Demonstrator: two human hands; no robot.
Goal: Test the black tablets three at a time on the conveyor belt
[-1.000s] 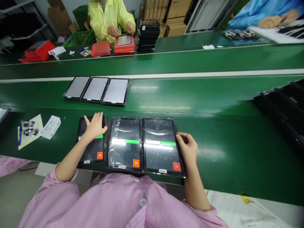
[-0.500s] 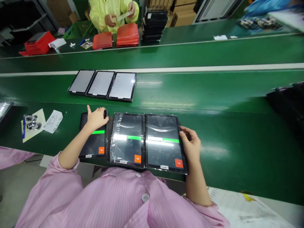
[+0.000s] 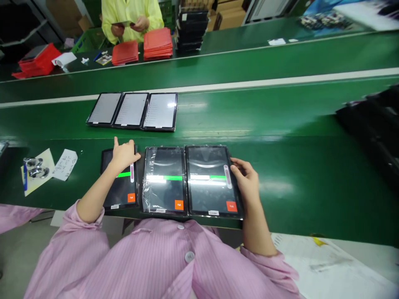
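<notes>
Three black tablets lie side by side at the near edge of the green bench, each showing a green bar and an orange button. My left hand (image 3: 124, 154) grips the top right corner of the left tablet (image 3: 120, 191), fingers curled over its edge, index finger up. My right hand (image 3: 247, 180) clasps the right edge of the right tablet (image 3: 210, 180), thumb on the bezel. Both these screens show a pale vertical slider near the gripped edge. The middle tablet (image 3: 164, 180), in a clear wrap, is untouched.
Three more tablets with white screens (image 3: 132, 110) lie in a row on the green belt beyond. Paper slips and metal parts (image 3: 35, 167) sit at the left. A black stack (image 3: 372, 124) is at the right. A person in yellow (image 3: 129, 16) handles a tablet beside red cases (image 3: 157, 43).
A pale vertical slider has appeared on the left and right tablets' screens. My hands stay on the same edges. The person in yellow has turned left with a tablet in hand.
</notes>
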